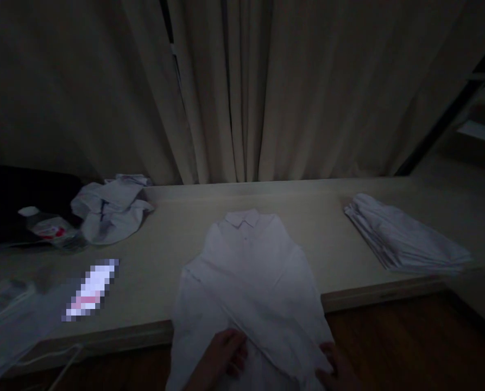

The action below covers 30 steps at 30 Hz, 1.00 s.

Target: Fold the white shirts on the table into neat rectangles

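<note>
A white collared shirt (246, 266) lies front up on the table, its collar at the far end and its lower part reaching over the near edge. One sleeve runs diagonally across its front toward the lower right. My left hand (226, 353) rests on the middle of the shirt, with fingers curled together at a fold of the cloth. At the shirt's right side, my right hand (334, 366) touches the fabric with thumb and fingers apart. The shirt's bottom hem is out of view, and the dim light blurs finger detail.
Folded white garments (405, 233) lie stacked at the right of the table (152, 282). At the left are a crumpled white cloth (114, 209), a plastic bottle (52, 228), a black item (18, 190) and a lit, pixelated screen (91, 290). Curtains (327, 92) hang behind.
</note>
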### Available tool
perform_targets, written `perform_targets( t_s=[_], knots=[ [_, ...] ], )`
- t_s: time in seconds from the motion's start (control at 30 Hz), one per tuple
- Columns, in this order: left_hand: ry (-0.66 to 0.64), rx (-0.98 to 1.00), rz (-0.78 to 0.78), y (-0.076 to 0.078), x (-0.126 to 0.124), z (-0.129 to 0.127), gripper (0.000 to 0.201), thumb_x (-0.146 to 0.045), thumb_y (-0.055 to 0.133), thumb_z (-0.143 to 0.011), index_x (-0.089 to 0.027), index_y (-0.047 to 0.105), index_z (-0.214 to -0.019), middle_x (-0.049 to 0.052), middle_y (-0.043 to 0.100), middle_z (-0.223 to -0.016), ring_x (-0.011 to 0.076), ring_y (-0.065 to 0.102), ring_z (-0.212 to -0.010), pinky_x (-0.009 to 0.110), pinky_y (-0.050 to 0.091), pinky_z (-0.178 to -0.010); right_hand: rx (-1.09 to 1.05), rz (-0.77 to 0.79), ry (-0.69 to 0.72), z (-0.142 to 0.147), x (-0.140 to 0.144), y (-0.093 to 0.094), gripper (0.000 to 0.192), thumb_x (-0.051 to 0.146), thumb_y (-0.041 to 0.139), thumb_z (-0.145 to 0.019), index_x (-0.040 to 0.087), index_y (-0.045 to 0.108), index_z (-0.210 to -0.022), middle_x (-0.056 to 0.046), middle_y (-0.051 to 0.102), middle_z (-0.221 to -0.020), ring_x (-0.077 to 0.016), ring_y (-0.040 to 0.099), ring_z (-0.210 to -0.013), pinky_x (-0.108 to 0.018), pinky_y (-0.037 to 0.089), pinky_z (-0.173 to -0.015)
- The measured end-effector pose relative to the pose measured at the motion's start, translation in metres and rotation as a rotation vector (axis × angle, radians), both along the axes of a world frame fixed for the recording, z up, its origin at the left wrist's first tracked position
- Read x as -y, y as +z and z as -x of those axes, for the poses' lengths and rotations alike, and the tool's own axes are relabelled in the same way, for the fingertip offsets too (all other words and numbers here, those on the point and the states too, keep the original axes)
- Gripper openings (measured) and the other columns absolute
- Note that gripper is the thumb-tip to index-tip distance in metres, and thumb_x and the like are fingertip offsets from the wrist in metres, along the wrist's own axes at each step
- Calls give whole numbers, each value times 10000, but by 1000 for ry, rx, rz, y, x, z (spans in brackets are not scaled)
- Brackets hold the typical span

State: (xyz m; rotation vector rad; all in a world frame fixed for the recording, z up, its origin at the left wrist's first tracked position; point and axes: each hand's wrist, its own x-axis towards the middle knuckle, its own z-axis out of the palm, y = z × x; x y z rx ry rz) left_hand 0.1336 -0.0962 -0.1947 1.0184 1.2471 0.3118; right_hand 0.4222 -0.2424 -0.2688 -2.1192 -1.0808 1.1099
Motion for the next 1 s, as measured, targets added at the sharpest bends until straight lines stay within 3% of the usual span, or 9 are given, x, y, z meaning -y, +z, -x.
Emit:
perform_targets(
  t_s=[0.13, 0.2, 0.27, 0.37, 0.43, 0.63, 1.0],
  knots=[
    [-123, -16, 79, -33, 66, -44, 234, -414, 497, -749, -197, 576, -714, 46, 661, -666, 134, 580, -496, 232, 336, -428, 107, -187, -39, 1, 9, 7, 451, 285, 546, -721, 184, 470, -1154, -77, 638, -965, -188, 623, -787, -308, 509, -712],
    [-133, -8, 90, -45, 85, -59, 253, -427, 477, -766, -197, 582, -759, 49, 664, -670, 126, 574, -483, 228, 323, -424, 255, -288, -50, 8, 17, 15, 383, 344, 554, -732, 191, 521, -1082, -86, 626, -972, -199, 613, -806, -318, 503, -726],
    [-139, 8, 102, -53, 95, -71, 308, -477, 470, -765, -194, 580, -817, 39, 647, -656, 125, 562, -452, 233, 339, -419, 366, -334, 42, 19, 24, 22, 232, 356, 547, -755, 212, 571, -937, -63, 621, -902, -184, 601, -758, -306, 497, -705],
    [-121, 62, 83, -58, 104, -85, 366, -523, 482, -742, -195, 556, -887, 16, 610, -640, 127, 540, -407, 252, 383, -410, 444, -345, 269, 39, 30, 25, 72, 271, 566, -746, 225, 574, -801, -30, 604, -820, -167, 593, -742, -274, 485, -674],
    [-105, 113, 95, -59, 108, -90, 384, -532, 483, -733, -207, 522, -934, 14, 611, -668, 129, 539, -397, 253, 392, -393, 491, -333, 360, 51, 31, 23, 122, 212, 593, -712, 225, 577, -832, -30, 605, -850, -174, 597, -776, -275, 482, -685],
    [-88, 90, 73, -58, 111, -93, 405, -568, 471, -709, -199, 506, -871, 18, 562, -763, 110, 547, -419, 210, 356, -327, 572, -300, 346, 59, 29, 21, 123, 165, 489, -800, 225, 573, -868, -41, 609, -870, -178, 601, -801, -282, 476, -706],
    [-57, 95, 50, -56, 110, -103, 412, -610, 495, -697, -205, 465, -767, -16, 541, -635, 126, 525, -385, 238, 370, -309, 491, -264, 480, 49, 21, 50, 158, 151, 425, -849, 215, 569, -842, -16, 628, -842, -139, 601, -787, -239, 439, -699]
  ],
)
